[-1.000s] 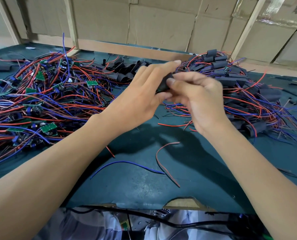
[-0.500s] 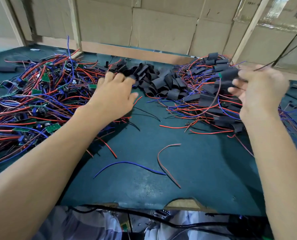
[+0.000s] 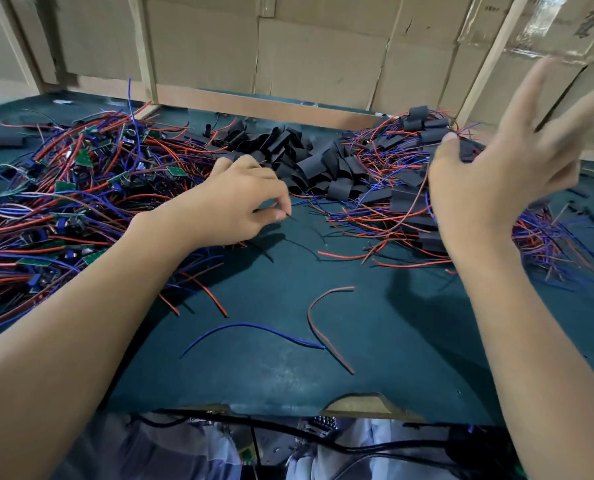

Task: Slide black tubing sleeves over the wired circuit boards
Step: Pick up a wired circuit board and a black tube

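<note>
We are looking down on a dark green tabletop (image 3: 261, 368) backed by brown cardboard panels (image 3: 316, 60) and pale wooden battens.

Left side: a large tangled heap of small green circuit boards with red and blue wires (image 3: 63, 188) is lying loose on the tabletop, not in any bin or tray. We are seeing no container anywhere; every pile is sitting straight on the green surface.

Centre rear: a loose pile of short black tubing sleeves (image 3: 309, 157) is resting between the two wire heaps.

Right side: a second heap of wired boards already covered by black sleeves (image 3: 413, 202) is spreading towards the right edge, its red and blue leads fanning outwards.

Our left hand (image 3: 233, 206) is reaching forward at the near edge of the sleeve pile, fingers curled under, thumb and forefinger tips coming together; a thin dark strand is showing at the thumb tip, but we cannot tell whether anything is actually pinched.

Our right hand (image 3: 496, 168) is hovering above the sleeved heap, fingers spread wide apart and blurred, holding nothing.

Near centre, a single loose blue wire (image 3: 254, 332) and a single curved reddish-brown wire (image 3: 323, 323) are lying on the bare tabletop, their ends nearly meeting. A lone black sleeve (image 3: 1, 140) is lying far left, well apart from the piles.
</note>
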Demonstrator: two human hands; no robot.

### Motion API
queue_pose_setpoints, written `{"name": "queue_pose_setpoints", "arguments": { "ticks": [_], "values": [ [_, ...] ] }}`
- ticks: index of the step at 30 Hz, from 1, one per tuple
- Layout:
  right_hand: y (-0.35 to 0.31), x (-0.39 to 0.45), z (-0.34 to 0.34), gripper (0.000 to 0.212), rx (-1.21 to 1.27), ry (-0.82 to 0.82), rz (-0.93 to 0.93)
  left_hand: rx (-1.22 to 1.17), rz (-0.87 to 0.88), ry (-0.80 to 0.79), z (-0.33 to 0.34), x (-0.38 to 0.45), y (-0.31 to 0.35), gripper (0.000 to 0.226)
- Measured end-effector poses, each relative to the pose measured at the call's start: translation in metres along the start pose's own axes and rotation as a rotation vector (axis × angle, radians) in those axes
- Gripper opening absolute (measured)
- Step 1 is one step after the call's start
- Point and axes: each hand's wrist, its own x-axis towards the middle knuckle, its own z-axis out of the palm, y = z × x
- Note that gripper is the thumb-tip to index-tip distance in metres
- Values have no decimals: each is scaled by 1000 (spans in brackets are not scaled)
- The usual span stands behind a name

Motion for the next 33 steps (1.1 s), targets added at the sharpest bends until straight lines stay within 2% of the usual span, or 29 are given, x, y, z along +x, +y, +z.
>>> {"name": "queue_pose_setpoints", "arguments": {
  "ticks": [3,5,6,7,9,12,15,17,19,22,23,26,30,33],
  "values": [
    [3,7,-5,68,71,166,-24,-151,123,198,1,3,9,10],
    [9,10,-1,42,312,176,-235,-305,124,321,2,5,19,12],
    [9,8,2,32,483,68,-333,-376,104,389,4,6,25,12],
    [4,2,3,29,644,-111,-359,-460,69,448,8,7,31,11],
    [-10,-14,6,34,823,-446,-348,-685,-24,535,12,9,43,10],
    [-21,-36,12,27,811,-585,-306,-1059,-115,644,9,15,49,12],
    [-23,-35,11,17,783,-693,-222,-1369,-180,662,5,15,46,9],
    [-19,-28,10,23,771,-829,-222,-1494,-227,646,4,14,44,8],
    [-17,-25,9,30,801,-1036,-221,-1554,-281,626,4,14,42,6],
    [-19,-33,11,47,786,-1243,-202,-1568,-316,585,5,13,40,6],
    [-21,-39,12,45,778,-1261,-201,-1569,-301,568,5,13,40,6],
    [-28,-49,16,18,792,-1261,-196,-1527,-218,527,8,13,44,3],
    [-27,-35,16,10,919,-1138,-23,-867,-113,404,19,11,51,16],
    [-23,-22,16,9,1098,-942,244,-617,-99,255,26,7,54,26]
  ]
}}
